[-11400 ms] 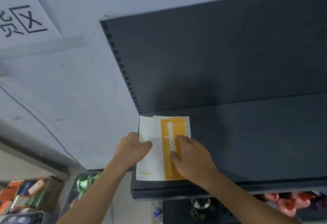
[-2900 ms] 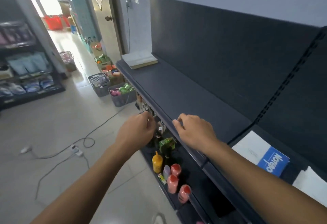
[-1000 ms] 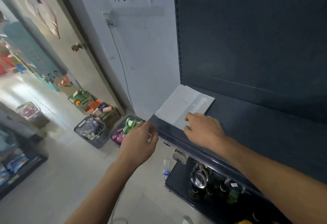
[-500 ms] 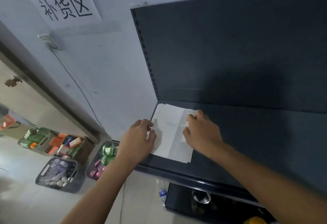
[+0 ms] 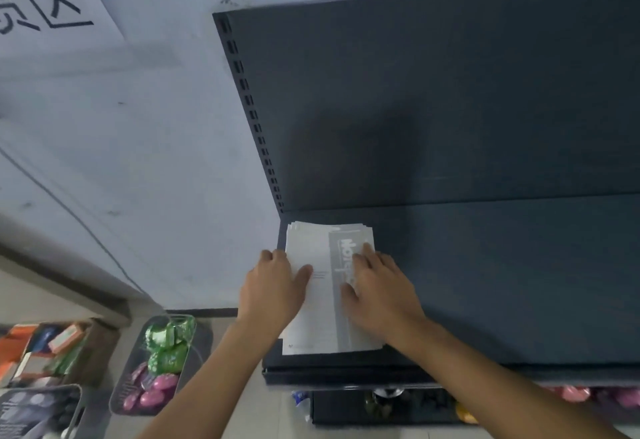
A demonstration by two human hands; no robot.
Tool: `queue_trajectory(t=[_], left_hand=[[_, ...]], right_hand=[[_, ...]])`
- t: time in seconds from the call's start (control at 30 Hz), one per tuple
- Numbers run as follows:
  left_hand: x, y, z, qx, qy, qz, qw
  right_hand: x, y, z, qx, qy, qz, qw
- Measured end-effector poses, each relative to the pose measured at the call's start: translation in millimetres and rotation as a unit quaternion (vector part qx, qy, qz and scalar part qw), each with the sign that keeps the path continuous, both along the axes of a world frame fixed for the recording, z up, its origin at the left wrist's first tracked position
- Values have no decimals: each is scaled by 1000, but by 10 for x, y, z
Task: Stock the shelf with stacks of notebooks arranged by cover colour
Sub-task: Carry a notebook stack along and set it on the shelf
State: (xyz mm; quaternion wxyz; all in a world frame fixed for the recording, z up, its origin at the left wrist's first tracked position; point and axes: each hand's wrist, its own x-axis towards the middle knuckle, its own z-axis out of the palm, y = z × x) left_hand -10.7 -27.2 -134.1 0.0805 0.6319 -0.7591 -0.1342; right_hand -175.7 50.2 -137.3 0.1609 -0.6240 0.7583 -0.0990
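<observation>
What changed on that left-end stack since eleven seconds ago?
A grey-banded notebook now tops the stack, where a yellow-banded one showed before. Both hands are back on it: left hand at the left edge, right hand flat on top. The shelf is otherwise unchanged.

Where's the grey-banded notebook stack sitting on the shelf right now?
In the head view, the notebook stack lies flat at the shelf's far left end, near the slotted upright, with the left hand and right hand on it.

White notebook stack (image 5: 322, 300) with grey band, dark grey shelf (image 5: 502, 282), pale blue wall (image 5: 156, 161)
</observation>
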Motion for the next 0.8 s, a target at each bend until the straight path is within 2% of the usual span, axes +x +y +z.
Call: queue_trajectory(t=[0.27,0.57,0.8], left_hand=[[197,-64,-24,25,64,26,997],[290,-124,56,84,69,33,994],[354,-122,143,86,64,55,993]], right_hand=[[319,66,-133,23,-39,-24,999],[339,95,-182,21,-16,17,1000],[362,132,-161,16,6,56,998]])
